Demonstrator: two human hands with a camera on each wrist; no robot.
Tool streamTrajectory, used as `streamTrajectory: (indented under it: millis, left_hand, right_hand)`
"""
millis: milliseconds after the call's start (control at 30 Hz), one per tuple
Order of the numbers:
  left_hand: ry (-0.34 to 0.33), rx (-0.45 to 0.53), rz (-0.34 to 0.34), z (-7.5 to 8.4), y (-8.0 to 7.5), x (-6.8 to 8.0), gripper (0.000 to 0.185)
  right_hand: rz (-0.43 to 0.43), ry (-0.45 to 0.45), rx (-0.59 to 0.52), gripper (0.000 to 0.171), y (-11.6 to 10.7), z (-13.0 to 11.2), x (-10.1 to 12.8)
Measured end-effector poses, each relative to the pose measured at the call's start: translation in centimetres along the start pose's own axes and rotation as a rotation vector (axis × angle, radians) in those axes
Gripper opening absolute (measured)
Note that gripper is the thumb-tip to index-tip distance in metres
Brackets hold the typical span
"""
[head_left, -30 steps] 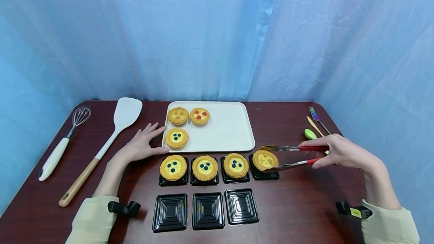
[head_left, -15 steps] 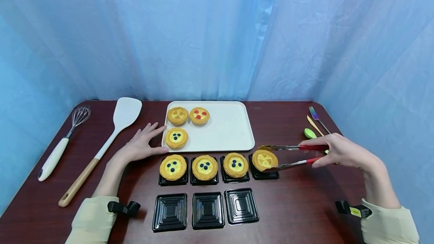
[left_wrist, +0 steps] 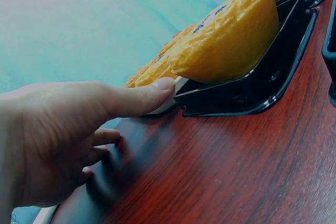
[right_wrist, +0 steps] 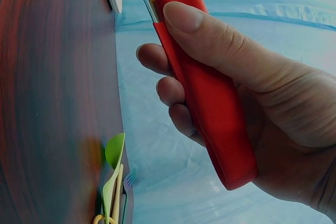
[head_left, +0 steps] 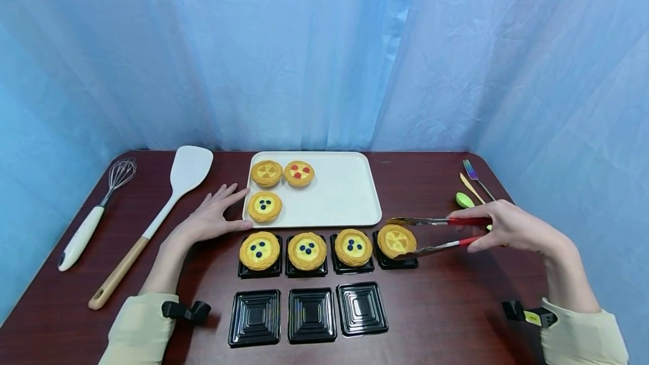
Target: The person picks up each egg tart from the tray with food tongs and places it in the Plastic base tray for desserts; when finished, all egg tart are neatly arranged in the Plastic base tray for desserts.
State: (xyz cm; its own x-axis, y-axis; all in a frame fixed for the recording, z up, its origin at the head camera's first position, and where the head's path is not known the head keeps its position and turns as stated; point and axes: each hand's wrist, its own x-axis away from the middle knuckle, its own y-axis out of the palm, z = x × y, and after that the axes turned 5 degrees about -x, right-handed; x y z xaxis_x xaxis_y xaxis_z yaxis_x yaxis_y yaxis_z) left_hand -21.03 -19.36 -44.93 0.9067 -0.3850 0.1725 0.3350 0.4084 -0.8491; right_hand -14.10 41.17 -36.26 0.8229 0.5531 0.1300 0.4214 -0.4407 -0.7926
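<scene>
My right hand (head_left: 512, 227) grips red-handled metal tongs (right_wrist: 210, 93), fingers and thumb wrapped on the handles. In the head view the tongs' arms straddle a plain egg tart (head_left: 396, 240) sitting in the rightmost black square box base (head_left: 403, 263). With thumb and forefinger apart, my left hand (head_left: 215, 216) touches the left edge of the white tray (head_left: 334, 196). On that tray are a plain tart (head_left: 266, 173), a red-dotted tart (head_left: 299, 174) and a blueberry tart (head_left: 264, 207). Three more blueberry tarts (head_left: 306, 251) sit in black bases in front of the tray.
Three black bases (head_left: 311, 315) without tarts form the front row. To the left lie a whisk (head_left: 96, 213) and a white spatula (head_left: 172, 201) with a wooden handle. A fork (head_left: 471, 170), a gold-coloured utensil (head_left: 469, 185) and a green spoon (head_left: 463, 200) lie at the right.
</scene>
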Motion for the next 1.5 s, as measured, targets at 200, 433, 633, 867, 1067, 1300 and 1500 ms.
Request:
streamTrajectory:
  millis: [200, 433, 633, 867, 1067, 1300, 1500]
  left_hand:
    - [0.001, 0.002, -0.001, 0.0, 0.0, 0.0, 0.094]
    - [-0.002, -0.001, 0.000, -0.1, 0.1, -0.1, 0.095]
    - [-0.001, -0.002, -0.001, -0.1, 0.1, -0.1, 0.095]
    - [0.002, 0.001, 0.003, -0.1, 0.1, -0.1, 0.094]
    - [0.004, 0.002, 0.005, -0.1, 0.1, -0.1, 0.094]
    - [0.004, 0.000, 0.017, 0.2, 0.1, -0.4, 0.094]
    - [0.022, -0.011, 0.023, 0.9, 0.3, -1.0, 0.093]
  right_hand:
    - [-0.007, 0.012, -0.009, 0.062, 0.0, 0.0, 0.0]
    - [-0.010, 0.017, -0.022, 0.064, -0.1, 0.0, 0.0]
    - [-0.011, 0.016, -0.025, 0.065, -0.3, -0.2, 0.2]
    - [0.029, 0.105, -0.019, 0.065, -0.9, -1.0, 0.3]
    - [0.116, 0.124, 0.019, 0.069, -1.9, -2.8, -2.4]
    - [0.159, 0.129, 0.023, 0.075, -2.8, -5.2, -9.6]
    - [0.139, 0.067, 0.102, 0.077, -2.3, -6.2, -15.9]
